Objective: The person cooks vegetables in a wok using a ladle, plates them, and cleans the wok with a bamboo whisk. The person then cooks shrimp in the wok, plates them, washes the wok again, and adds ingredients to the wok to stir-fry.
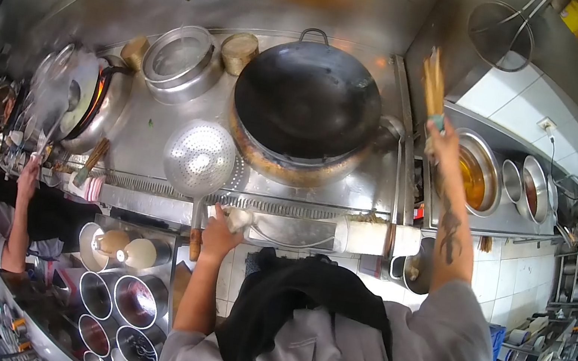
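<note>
In my raised right hand, fingers wrapped round its lower end, is a bamboo wok brush with its bristles pointing up. It is above the right edge of the stove. My left hand is closed on a whitish folded cloth at the stove's front edge. Just left of that hand, a perforated skimmer rests with its wooden handle hanging over the edge. A large dark wok sits on the burner ahead, with nothing in it.
A long-handled ladle lies right of the wok. Farther right is a metal basin of amber liquid. Steel bowls stand back left. At far left a co-worker's hand works near a steaming wok. Several pots sit below left.
</note>
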